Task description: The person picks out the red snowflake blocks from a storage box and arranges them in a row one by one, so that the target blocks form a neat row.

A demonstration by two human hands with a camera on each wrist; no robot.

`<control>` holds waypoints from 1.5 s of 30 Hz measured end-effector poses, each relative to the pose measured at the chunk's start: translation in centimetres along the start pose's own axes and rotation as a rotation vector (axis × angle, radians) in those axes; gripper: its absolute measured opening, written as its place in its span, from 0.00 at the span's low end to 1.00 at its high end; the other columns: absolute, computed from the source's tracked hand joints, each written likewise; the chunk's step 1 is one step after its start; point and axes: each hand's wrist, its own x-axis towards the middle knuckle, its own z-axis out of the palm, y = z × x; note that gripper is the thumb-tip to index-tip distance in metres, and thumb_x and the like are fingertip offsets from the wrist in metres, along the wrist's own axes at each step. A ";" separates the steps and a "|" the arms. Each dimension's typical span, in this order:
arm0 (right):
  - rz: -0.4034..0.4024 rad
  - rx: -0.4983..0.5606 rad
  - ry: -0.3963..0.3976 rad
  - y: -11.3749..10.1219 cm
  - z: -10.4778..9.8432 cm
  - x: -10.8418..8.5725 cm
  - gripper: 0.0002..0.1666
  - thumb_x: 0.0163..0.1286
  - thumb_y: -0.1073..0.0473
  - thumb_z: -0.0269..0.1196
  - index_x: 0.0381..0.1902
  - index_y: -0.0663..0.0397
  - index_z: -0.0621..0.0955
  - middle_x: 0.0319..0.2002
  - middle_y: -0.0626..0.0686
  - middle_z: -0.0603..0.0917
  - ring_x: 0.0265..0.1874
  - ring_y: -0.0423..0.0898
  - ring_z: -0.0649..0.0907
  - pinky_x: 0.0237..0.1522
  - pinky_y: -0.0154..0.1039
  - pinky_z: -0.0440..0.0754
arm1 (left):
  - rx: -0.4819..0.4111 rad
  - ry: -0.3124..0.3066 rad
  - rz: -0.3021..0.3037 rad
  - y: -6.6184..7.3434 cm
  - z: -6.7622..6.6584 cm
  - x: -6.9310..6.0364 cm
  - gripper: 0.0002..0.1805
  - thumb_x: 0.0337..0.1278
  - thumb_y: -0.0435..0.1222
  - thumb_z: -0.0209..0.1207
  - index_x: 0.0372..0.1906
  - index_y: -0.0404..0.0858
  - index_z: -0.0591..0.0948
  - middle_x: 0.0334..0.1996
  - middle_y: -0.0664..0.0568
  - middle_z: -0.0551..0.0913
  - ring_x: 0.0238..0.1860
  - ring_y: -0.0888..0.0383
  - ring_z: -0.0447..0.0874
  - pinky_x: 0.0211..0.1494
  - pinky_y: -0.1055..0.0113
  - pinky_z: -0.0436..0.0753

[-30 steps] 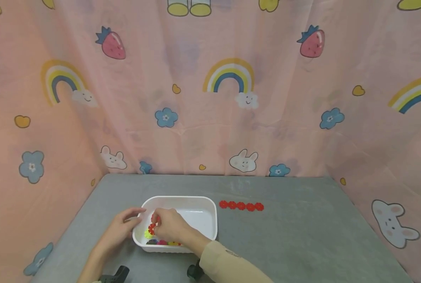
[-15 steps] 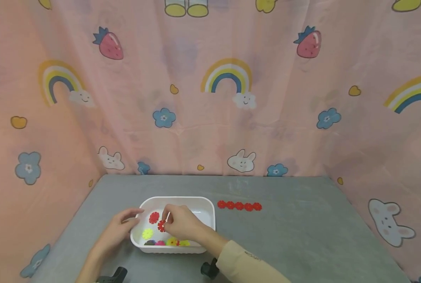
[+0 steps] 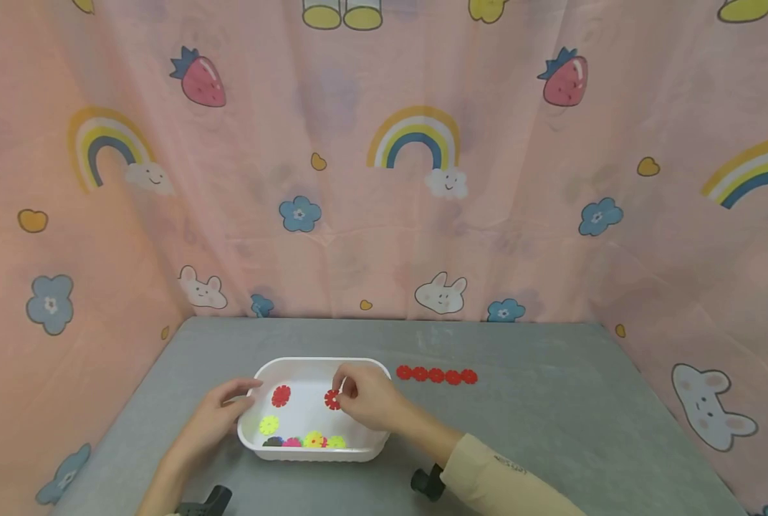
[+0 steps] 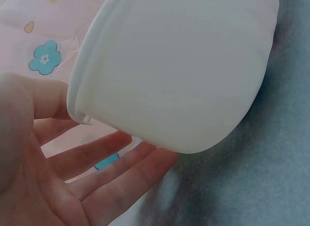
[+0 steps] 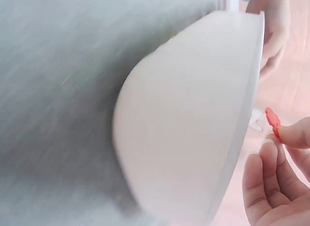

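My left hand (image 3: pixel 213 416) holds the left end of a white plastic tray (image 3: pixel 319 454). In the left wrist view its thumb lies at the rim, and the fingers (image 4: pixel 131 182) touch the outer wall. Over the tray's right part, my right hand (image 3: pixel 371 398) pinches a red snowflake disc (image 3: pixel 332 399) between thumb and fingertips. The right wrist view shows that disc (image 5: pixel 273 121) edge-on, above the rim. Another red disc (image 3: pixel 281 395) and a yellow disc (image 3: pixel 269 425) lie at the tray's left side. Several more coloured discs (image 3: pixel 314 439) lie along its near wall, partly hidden.
A row of several red discs (image 3: pixel 436 375) lies on the grey table (image 3: pixel 552 423), right of the tray. Behind the table hangs a pink patterned curtain (image 3: pixel 358 251). Dark camera mounts (image 3: pixel 428 483) sit at the wrists.
My right hand has moved rightward across the tray with the red disc, uncovering the other discs at the left. The left hand stays at the tray's left end.
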 end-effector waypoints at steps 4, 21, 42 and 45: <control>0.024 0.017 0.025 1.1 -1.5 -0.8 0.07 0.64 0.69 0.66 0.37 0.53 0.81 0.25 0.43 0.77 0.25 0.39 0.75 0.25 0.31 0.77 | -0.005 -0.004 -0.004 0.0 0.0 0.0 0.20 0.73 0.38 0.56 0.65 0.38 0.78 0.66 0.35 0.73 0.55 0.45 0.77 0.48 0.59 0.86; 0.207 -0.010 0.171 8.0 -6.9 -4.4 0.06 0.67 0.68 0.67 0.40 0.55 0.83 0.31 0.46 0.80 0.31 0.44 0.77 0.30 0.33 0.81 | -0.011 -0.015 -0.004 -0.2 -0.2 0.0 0.21 0.73 0.40 0.56 0.66 0.38 0.77 0.66 0.34 0.72 0.56 0.44 0.77 0.48 0.57 0.87; 0.364 0.006 0.237 16.3 -12.3 -8.1 0.05 0.70 0.69 0.63 0.43 0.62 0.82 0.31 0.53 0.81 0.29 0.47 0.78 0.28 0.37 0.80 | 0.007 -0.010 -0.011 -0.1 0.0 -0.1 0.23 0.73 0.43 0.57 0.67 0.39 0.77 0.68 0.36 0.71 0.62 0.41 0.74 0.54 0.52 0.85; 0.372 0.007 0.246 17.2 -12.7 -8.5 0.06 0.70 0.68 0.63 0.43 0.63 0.82 0.31 0.53 0.82 0.28 0.47 0.79 0.27 0.38 0.80 | 0.019 -0.005 -0.010 -0.1 0.0 -0.2 0.23 0.72 0.44 0.57 0.67 0.40 0.77 0.68 0.36 0.71 0.61 0.41 0.75 0.54 0.52 0.85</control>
